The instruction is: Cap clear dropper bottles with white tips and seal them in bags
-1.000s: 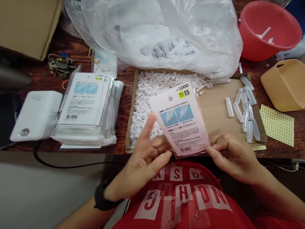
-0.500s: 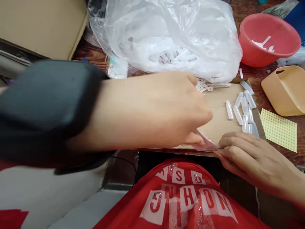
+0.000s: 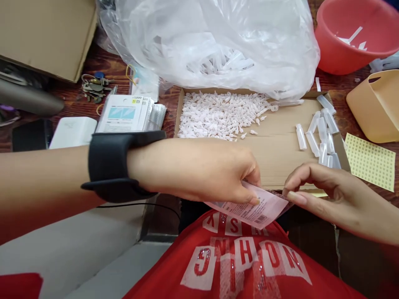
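Observation:
My left hand (image 3: 218, 170), with a black band on its wrist, is closed on a pink printed packet (image 3: 263, 209) with a barcode, above my lap at the table's front edge. The thumb lies on the packet's printed side. At the packet's right end, my right hand (image 3: 327, 199) pinches its dark, clear-looking edge between thumb and forefinger. Behind both hands lies a shallow cardboard tray (image 3: 274, 153). It holds a heap of small white pointed tips (image 3: 215, 116) on the left and several small translucent bottles (image 3: 322, 128) on the right.
Behind the tray sits a big clear plastic bag (image 3: 274, 41) of translucent pieces. A red bowl (image 3: 339, 58), a tan bin (image 3: 370, 112) and a yellow sticker sheet (image 3: 370, 162) stand right. Printed packets (image 3: 121, 112), a white box (image 3: 73, 131) and keys (image 3: 95, 87) lie left.
My left hand has dropped lower and nearer my body, uncovering the white tips and left-side items. The pink packet has turned its printed side up, and my right hand's fingers have shifted on its edge.

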